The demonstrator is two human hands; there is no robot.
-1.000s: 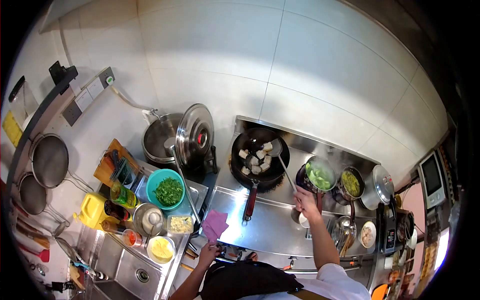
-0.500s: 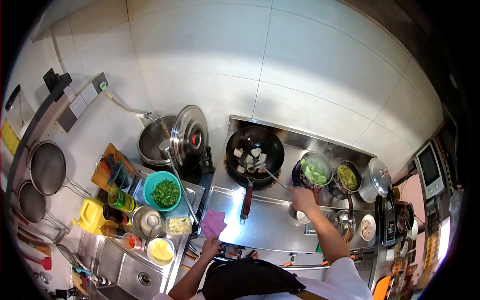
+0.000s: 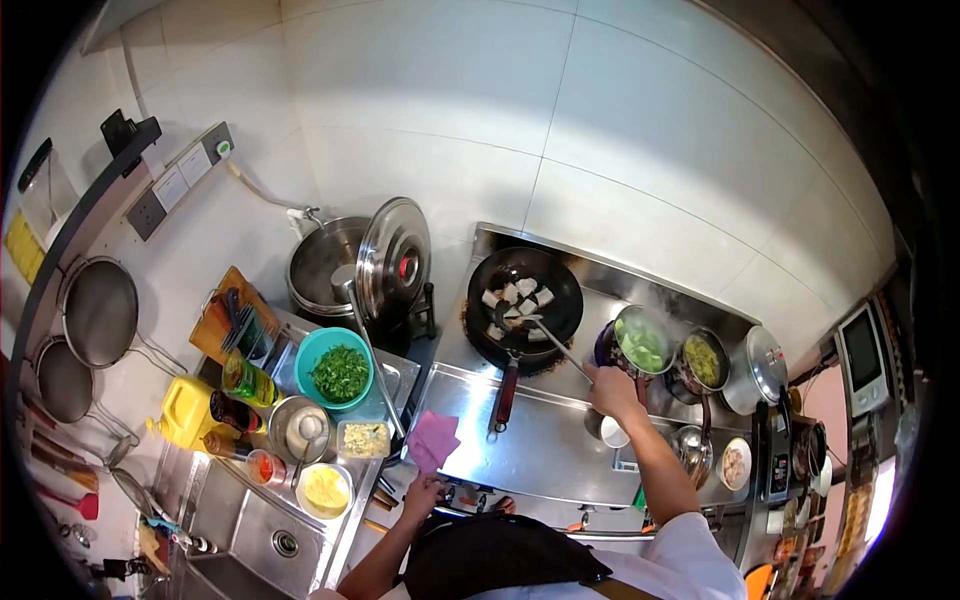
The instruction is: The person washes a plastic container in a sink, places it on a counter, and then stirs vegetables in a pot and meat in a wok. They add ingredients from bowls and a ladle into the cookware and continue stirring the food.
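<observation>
My right hand (image 3: 613, 391) is closed round the handle of a metal spatula (image 3: 562, 350), whose head is among white chunks of food (image 3: 522, 293) in the black wok (image 3: 565, 283). The wok's dark handle (image 3: 506, 398) points toward me, with no hand on it. Low at the counter's front edge, my left hand (image 3: 424, 496) is closed on the lower corner of a purple cloth (image 3: 433, 441). The fingers partly hide where the cloth is gripped.
A steaming pan of green vegetables (image 3: 642, 341) and a pan of yellow-green food (image 3: 703, 361) stand right of the wok. Leftward are a turquoise bowl of chopped greens (image 3: 340, 370), a large pot (image 3: 323, 262) with a leaning lid (image 3: 393, 262), and the sink (image 3: 285, 543).
The spatula head has shifted within the wok, and the white chunks lie in a different, more spread arrangement. My view has tilted slightly. Both hands keep their hold.
</observation>
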